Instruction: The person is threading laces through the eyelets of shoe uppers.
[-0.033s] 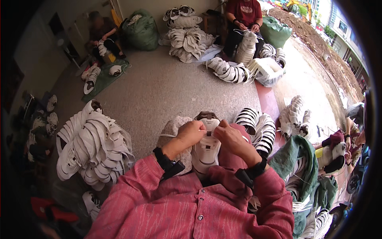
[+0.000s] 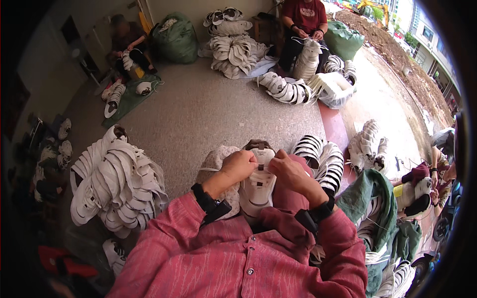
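Note:
A white shoe upper [image 2: 257, 191] with a brown collar stands between my knees, its tongue facing up and its toe toward me. My left hand [image 2: 239, 166] is closed in a pinch at the left edge of the lacing area. Opposite it, my right hand [image 2: 289, 168] pinches at the right edge. A pale shoelace [image 2: 207, 169] trails from the left hand over my knee, and a short pale strand shows beside the right hand. The fingertips cover most of what they grip. Both wrists wear black bands with small dark boxes.
A large heap of white shoe uppers [image 2: 119, 179] lies to my left. Nested striped uppers [image 2: 329, 164] stand by my right knee, with a green sack [image 2: 372, 198] nearer. Co-workers sit at the far left, far centre [image 2: 305, 25] and right, among more uppers and sacks.
My right hand and wrist have shifted very slightly; the pale strand beside that hand shows less. The left hand and the shoe upper stay in place.

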The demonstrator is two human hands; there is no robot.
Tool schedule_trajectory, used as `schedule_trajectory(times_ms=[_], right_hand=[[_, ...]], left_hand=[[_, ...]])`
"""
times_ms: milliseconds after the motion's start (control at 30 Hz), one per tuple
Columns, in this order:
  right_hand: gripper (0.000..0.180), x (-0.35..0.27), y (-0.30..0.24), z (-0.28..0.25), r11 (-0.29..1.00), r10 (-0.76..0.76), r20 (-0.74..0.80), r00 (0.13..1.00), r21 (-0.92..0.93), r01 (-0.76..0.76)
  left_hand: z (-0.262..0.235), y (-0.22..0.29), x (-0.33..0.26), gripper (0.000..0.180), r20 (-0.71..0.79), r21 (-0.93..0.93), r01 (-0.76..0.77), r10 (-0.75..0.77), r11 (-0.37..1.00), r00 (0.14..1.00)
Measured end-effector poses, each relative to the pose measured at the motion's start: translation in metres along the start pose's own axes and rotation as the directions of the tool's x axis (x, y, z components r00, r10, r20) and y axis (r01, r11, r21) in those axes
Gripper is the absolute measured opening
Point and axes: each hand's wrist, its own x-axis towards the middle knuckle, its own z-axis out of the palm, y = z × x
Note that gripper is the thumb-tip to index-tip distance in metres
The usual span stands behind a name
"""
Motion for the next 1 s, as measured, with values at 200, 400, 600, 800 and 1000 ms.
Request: schedule_trajectory(times_ms=[200,400,600,800,1000], right_hand=[[0.017,0.000,-0.011,0.009,0.991,0.116,-0.177,0.977,-0.046,-0.126],[0.022,-0.043,0.001,-0.002,0.512,0.477,0.343,0.809,0.639,-0.573],[0.028,-0.048,0.003,0.031,-0.272,0.369,0.426,0.826,0.899,-0.343],[0.022,-0.032,-0.002,0.031,-0.275,0.523,0.063,0.850,0.957,0.098],[0.019,-0.056,0.016,0.034,-0.111,0.687,0.036,0.725,0.992,0.055]], left_hand=[[-0.008,-0.013,-0.006,0.018,0.123,-0.445,0.068,-0.015,0.893,0.992],[-0.057,-0.041,-0.064,0.017,0.139,-0.633,0.140,-0.066,0.761,0.988],[-0.104,-0.083,-0.127,0.018,0.342,-0.703,0.324,-0.098,0.633,0.935],[-0.126,-0.126,-0.169,0.022,0.130,-0.965,0.130,-0.014,0.227,0.991],[-0.145,-0.151,-0.181,0.025,0.145,-0.759,0.310,-0.315,0.572,0.938]])
